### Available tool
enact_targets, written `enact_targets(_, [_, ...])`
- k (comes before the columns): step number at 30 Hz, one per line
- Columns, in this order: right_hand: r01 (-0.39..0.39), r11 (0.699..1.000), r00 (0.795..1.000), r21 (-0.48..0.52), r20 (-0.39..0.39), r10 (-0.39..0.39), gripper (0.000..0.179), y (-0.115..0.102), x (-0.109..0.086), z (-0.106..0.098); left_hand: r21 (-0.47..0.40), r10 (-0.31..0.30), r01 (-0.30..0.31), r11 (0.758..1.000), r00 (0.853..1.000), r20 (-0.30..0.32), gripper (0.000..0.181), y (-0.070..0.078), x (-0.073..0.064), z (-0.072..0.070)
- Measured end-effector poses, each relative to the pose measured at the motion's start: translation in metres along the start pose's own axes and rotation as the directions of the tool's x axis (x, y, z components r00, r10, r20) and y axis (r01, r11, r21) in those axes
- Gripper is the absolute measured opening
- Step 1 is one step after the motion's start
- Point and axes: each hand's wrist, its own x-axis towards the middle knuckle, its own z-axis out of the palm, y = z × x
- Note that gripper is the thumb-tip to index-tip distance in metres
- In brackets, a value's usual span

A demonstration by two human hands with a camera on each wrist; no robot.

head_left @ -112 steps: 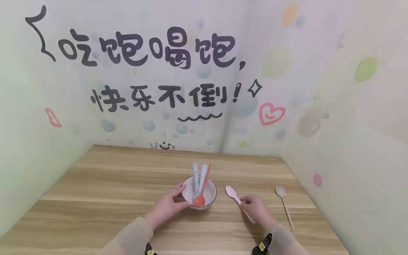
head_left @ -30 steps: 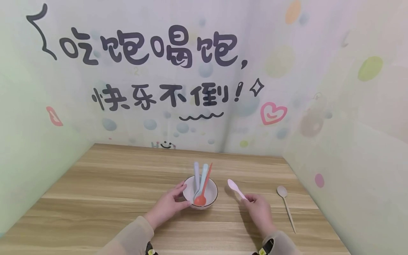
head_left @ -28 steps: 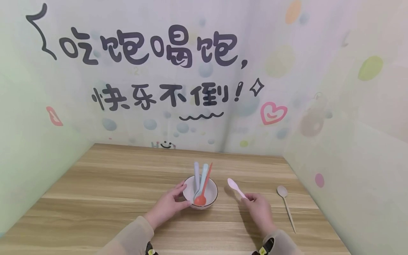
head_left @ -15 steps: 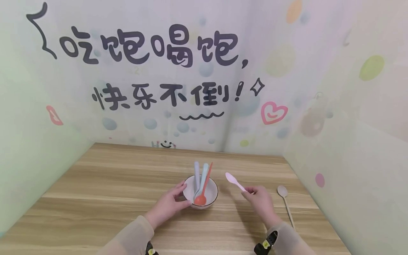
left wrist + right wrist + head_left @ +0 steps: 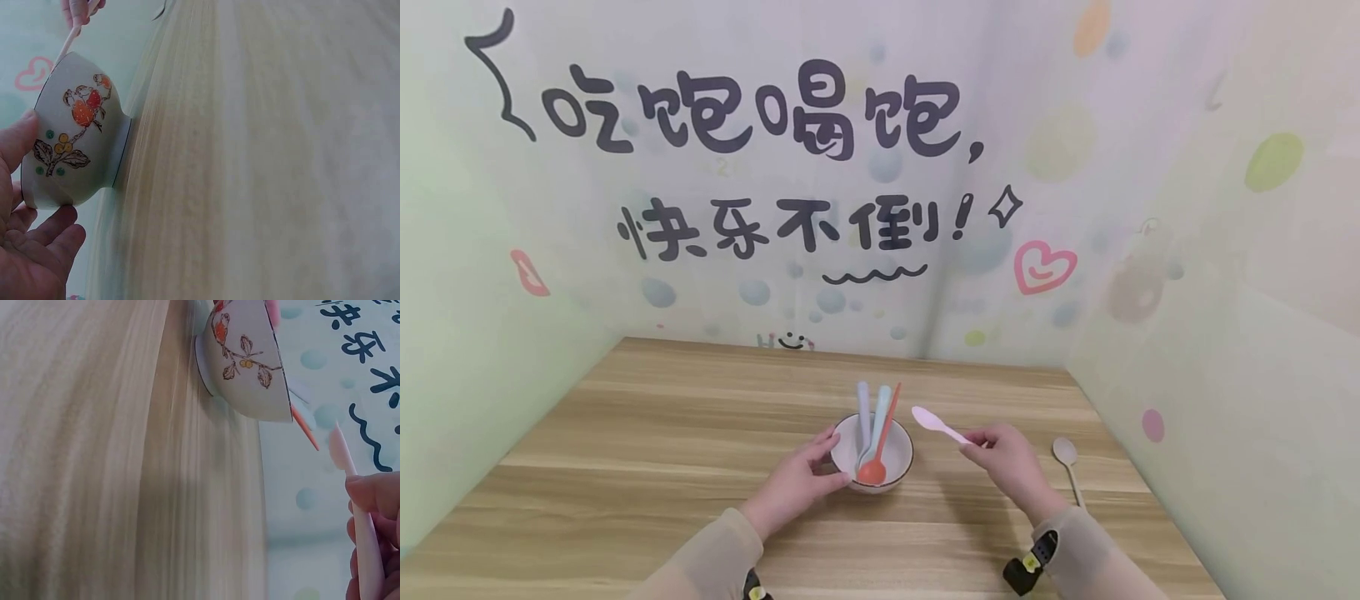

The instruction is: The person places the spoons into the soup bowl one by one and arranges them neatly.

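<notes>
My left hand [image 5: 797, 483] holds the left side of a dark-rimmed bowl [image 5: 897, 454], thumb at the near rim and fingers along its outer wall. In the left wrist view the bowl [image 5: 94, 137] shows painted red fruit and leaves and stands on the table. Inside it lean a lavender utensil [image 5: 862, 408], a light blue utensil [image 5: 877, 425] and an orange spoon [image 5: 872, 472], handles toward the back. My right hand [image 5: 1011, 462] pinches a pink spoon [image 5: 928, 418] by its handle, raised above the table right of the bowl, its head pointing at the bowl.
A beige spoon [image 5: 1064, 452] lies on the wooden table [image 5: 662, 433] to the right, its handle partly covered by my right forearm. A printed back wall [image 5: 737, 317] and plain side walls close in the table.
My right hand has picked the pink spoon up from the table and moved it up and left, toward the bowl. My left hand and the bowl have stayed in place.
</notes>
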Motion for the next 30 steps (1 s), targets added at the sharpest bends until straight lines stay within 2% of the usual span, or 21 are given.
enact_targets(7, [0.122, 0.992, 0.991, -0.035, 0.061, -0.12, 0.006, -0.008, 0.004, -0.001, 0.0, 0.002, -0.002, 1.0, 1.0, 0.002, 0.07, 0.001, 0.0, 0.0])
enact_targets(13, [0.26, 0.962, 0.959, -0.084, 0.139, -0.247, 0.005, -0.014, 0.01, 0.0, 0.004, -0.005, 0.005, 1.0, 1.0, 0.002, 0.07, 0.0, 0.0, 0.0])
enact_targets(19, [0.401, 0.911, 0.895, -0.098, 0.253, -0.367, 0.004, -0.022, 0.017, 0.002, 0.012, -0.003, 0.003, 1.0, 1.0, -0.002, 0.07, 0.0, 0.0, 0.001])
enact_targets(25, [0.501, 0.855, 0.834, -0.134, 0.34, -0.435, 0.004, -0.033, 0.026, 0.003, 0.013, 0.02, -0.02, 1.0, 1.0, -0.018, 0.071, -0.001, 0.001, 0.001])
enact_targets(27, [0.543, 0.825, 0.808, -0.158, 0.366, -0.462, 0.004, -0.036, 0.03, 0.003, 0.012, 0.024, -0.023, 1.0, 1.0, -0.019, 0.071, -0.001, 0.001, 0.002])
enact_targets(30, [0.621, 0.756, 0.758, -0.206, 0.405, -0.512, 0.005, -0.04, 0.034, 0.004, 0.0, 0.021, -0.021, 1.0, 1.0, -0.013, 0.071, -0.001, 0.001, 0.002])
